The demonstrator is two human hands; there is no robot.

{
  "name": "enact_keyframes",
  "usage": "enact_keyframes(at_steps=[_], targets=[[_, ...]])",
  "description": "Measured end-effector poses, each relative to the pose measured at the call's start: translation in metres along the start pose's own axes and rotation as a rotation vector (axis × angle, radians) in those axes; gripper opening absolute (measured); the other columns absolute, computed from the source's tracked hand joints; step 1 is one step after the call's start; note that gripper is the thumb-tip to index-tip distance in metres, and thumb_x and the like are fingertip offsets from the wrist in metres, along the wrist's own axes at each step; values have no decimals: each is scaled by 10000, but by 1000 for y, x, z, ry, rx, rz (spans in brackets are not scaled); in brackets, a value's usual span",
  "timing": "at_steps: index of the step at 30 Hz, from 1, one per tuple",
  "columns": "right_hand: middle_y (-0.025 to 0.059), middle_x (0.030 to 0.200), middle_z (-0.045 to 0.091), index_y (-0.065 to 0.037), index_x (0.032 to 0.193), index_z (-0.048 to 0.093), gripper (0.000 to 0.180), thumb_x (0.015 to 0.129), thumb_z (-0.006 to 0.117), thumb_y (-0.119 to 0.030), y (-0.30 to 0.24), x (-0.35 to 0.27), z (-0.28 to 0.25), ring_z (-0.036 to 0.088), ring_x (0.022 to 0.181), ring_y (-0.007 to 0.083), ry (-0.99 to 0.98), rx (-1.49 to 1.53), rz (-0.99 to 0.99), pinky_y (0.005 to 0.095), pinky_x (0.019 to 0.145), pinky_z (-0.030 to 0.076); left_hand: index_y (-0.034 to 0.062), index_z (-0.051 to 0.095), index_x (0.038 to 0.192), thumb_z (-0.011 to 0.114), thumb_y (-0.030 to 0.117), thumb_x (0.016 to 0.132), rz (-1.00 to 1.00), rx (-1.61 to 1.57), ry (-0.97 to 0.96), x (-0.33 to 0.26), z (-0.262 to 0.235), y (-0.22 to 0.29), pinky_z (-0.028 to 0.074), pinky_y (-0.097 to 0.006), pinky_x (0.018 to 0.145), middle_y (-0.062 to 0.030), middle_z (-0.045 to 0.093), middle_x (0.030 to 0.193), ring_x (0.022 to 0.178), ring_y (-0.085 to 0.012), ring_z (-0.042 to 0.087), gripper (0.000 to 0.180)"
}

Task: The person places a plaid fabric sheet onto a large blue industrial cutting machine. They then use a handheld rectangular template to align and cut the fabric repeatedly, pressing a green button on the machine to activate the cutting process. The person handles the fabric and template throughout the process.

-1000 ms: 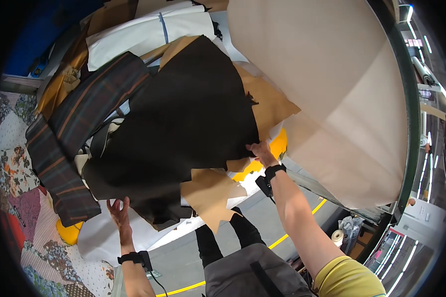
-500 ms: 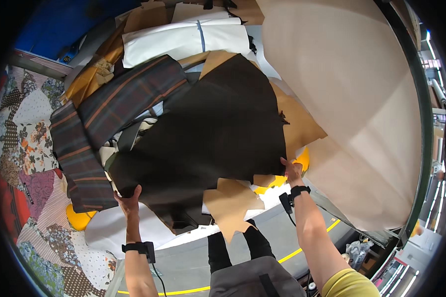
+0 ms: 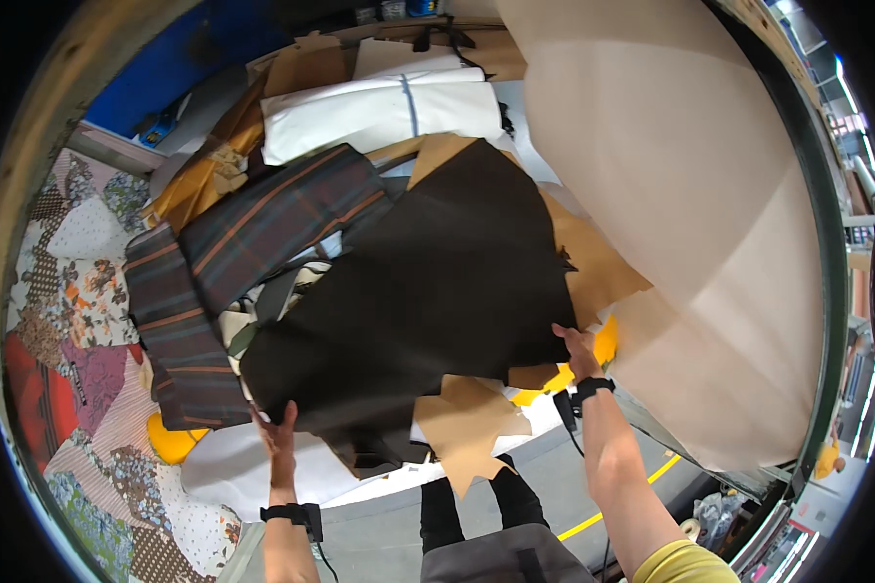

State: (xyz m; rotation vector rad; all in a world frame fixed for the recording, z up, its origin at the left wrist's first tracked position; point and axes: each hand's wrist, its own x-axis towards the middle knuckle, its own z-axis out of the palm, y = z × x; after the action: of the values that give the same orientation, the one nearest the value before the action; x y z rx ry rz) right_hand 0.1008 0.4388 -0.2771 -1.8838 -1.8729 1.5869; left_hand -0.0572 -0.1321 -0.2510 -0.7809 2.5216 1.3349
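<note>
A large dark brown, leather-like sheet (image 3: 418, 282) lies spread over a heap of materials in front of me. My left hand (image 3: 279, 435) is at its near left edge, the thumb on top and the other fingers partly hidden at the edge. At the near right edge my right hand (image 3: 579, 353) pinches the same sheet, its thumb above and its fingers mostly underneath. Tan irregular pieces (image 3: 472, 420) stick out from below the near edge, between my hands. To the left of the sheet lies folded plaid fabric (image 3: 287, 228) with orange stripes.
A rolled white material (image 3: 374, 119) tied with a blue band lies at the back. Patchwork floral fabric (image 3: 95, 277) covers the left side. A big beige sheet (image 3: 710, 253) stands along the right. Yellow pieces (image 3: 175, 439) peek out near the front edge.
The whole view has shifted, so the heap appears slightly lower and further right. Both hands keep their places at the edges of the dark sheet.
</note>
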Motion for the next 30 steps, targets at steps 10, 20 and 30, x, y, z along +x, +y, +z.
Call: enact_keyframes(at_steps=[10,20,30], targets=[[105,1061,672,43,1194,598,352,842,601,31,102,-45,-18,647,938,209,232,427,300,397,876,535,241,95,1564,791,75,775,479,403,-7,3,25,129,512,-504,859,-246,641,1215,1026,-443,644,1065],[41,1135,647,-170,1085,629,180,909,626,-131,96,-88,-32,595,1095,289,-9,337,623,552,871,497,-15,55,1541,840,271,788,107,359,-219,33,8,40,511,-327,841,-149,726,1011,923,-261,696,1124],[35,1126,654,-189,1101,614,197,910,663,-178,64,-100,-30,613,1040,254,-36,261,694,484,765,525,58,128,1553,856,100,729,-114,263,-253,0,-14,42,521,-420,836,-195,709,954,909,-373,690,1100]])
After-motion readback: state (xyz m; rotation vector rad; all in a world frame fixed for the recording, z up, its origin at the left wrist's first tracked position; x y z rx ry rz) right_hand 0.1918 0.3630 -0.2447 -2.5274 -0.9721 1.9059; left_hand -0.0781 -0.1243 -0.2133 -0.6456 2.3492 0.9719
